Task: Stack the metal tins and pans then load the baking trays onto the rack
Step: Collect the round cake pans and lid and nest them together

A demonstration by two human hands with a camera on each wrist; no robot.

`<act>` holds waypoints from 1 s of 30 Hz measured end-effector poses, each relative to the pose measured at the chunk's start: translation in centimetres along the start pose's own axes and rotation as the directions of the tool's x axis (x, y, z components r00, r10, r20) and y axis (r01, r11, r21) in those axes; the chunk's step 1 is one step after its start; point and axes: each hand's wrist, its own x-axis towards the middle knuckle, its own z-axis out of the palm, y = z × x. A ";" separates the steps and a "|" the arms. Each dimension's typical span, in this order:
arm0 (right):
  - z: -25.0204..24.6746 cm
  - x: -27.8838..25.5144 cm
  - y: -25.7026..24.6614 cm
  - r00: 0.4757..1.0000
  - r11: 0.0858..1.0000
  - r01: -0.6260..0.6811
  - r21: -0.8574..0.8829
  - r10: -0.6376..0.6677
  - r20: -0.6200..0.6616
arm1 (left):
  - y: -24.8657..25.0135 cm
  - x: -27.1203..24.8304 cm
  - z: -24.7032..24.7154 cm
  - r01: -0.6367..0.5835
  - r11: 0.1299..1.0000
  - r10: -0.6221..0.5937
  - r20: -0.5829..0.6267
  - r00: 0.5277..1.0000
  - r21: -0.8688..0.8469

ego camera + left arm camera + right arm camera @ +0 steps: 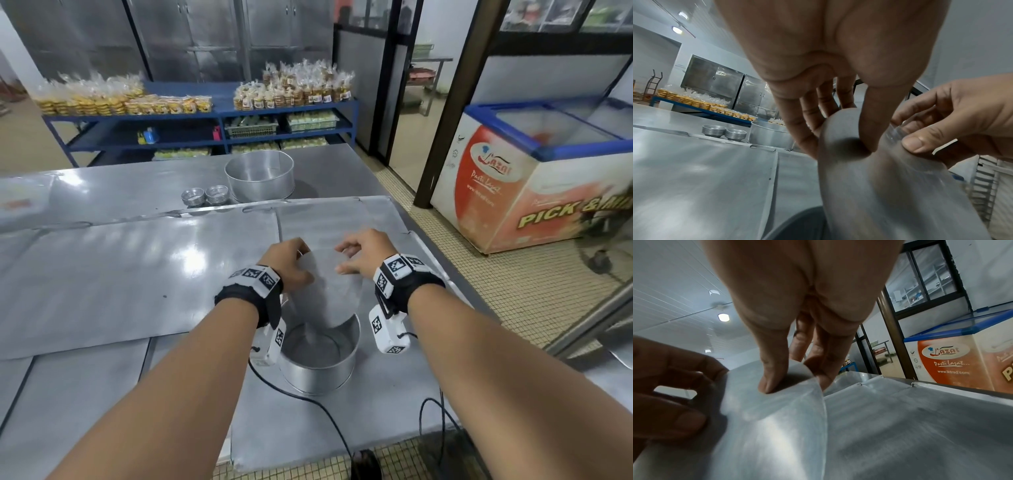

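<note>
A flat round metal disc [334,291] stands tilted, its lower edge inside a round metal tin [322,370] near the table's front edge. My left hand [291,263] pinches the disc's left upper edge, thumb on the near face. My right hand [356,255] pinches its right upper edge. In the left wrist view the left hand [838,142] holds the disc [879,186], and the right hand [941,129] grips the far rim. The right wrist view shows the right hand [795,382] with its thumb pressed on the disc [777,426] and the left hand [674,394] beside it.
A larger round tin [260,176] and two stacks of small tins [193,198] sit at the back of the table. Flat baking trays [137,274] lie left of my hands. A chest freezer [531,178] stands right. A tray rack [982,186] shows at the right.
</note>
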 end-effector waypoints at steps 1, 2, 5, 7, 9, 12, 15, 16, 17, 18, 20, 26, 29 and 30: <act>0.3 -0.3 0.1 0.999 1.000 -0.002 -0.007 0.003 0.036 | -0.3 -0.3 0.2 0.002 1.000 -0.002 0.007 1.000 0.009; 0.6 -0.6 0.2 0.998 1.000 -0.007 -0.015 0.008 0.068 | -0.5 -0.5 0.5 0.002 1.000 -0.003 0.016 1.000 0.020; 1.6 -1.4 0.4 0.991 0.999 -0.020 -0.036 0.024 0.128 | -0.9 -1.2 1.6 -0.012 0.997 0.008 0.052 0.999 0.080; 2.3 -1.8 0.6 0.987 0.998 -0.028 -0.057 0.037 0.158 | -1.2 -1.6 2.3 -0.024 0.994 0.017 0.063 0.998 0.108; 2.8 -2.3 0.6 0.982 0.996 -0.030 -0.086 0.046 0.186 | -1.5 -1.9 3.1 -0.018 0.994 0.010 0.077 0.997 0.106; 3.5 -3.0 0.6 0.976 0.993 -0.029 -0.118 0.054 0.212 | -1.8 -2.4 3.9 -0.014 0.991 -0.001 0.112 0.994 0.133; 4.0 -3.7 0.6 0.970 0.988 -0.024 -0.153 0.060 0.236 | -2.0 -2.7 4.6 -0.027 0.986 0.004 0.139 0.990 0.165; 4.2 -3.9 0.6 0.967 0.986 -0.021 -0.165 0.062 0.247 | -2.1 -2.9 4.8 -0.028 0.985 0.002 0.149 0.989 0.171; 4.4 -4.1 0.6 0.964 0.984 -0.019 -0.175 0.064 0.258 | -2.2 -3.0 5.0 -0.028 0.984 0.000 0.160 0.987 0.176; 4.5 -4.3 0.6 0.962 0.983 -0.017 -0.183 0.066 0.266 | -2.3 -3.2 5.2 -0.028 0.984 -0.003 0.170 0.985 0.178; 4.9 -4.6 0.5 0.960 0.979 -0.014 -0.202 0.070 0.272 | -2.5 -3.4 5.6 -0.036 0.980 0.000 0.185 0.983 0.194; 6.0 -5.3 0.5 0.969 0.965 0.026 -0.263 0.040 0.245 | -3.0 -4.0 6.0 -0.059 0.979 0.028 0.156 0.987 0.196; 6.2 -4.9 1.1 0.980 0.966 0.013 -0.258 0.038 0.194 | -3.5 -3.8 5.5 -0.024 0.994 0.020 0.040 0.999 0.103; 6.1 -4.8 1.2 0.986 0.965 0.001 -0.263 0.042 0.159 | -3.6 -3.7 5.2 -0.008 0.996 0.008 0.002 1.000 0.088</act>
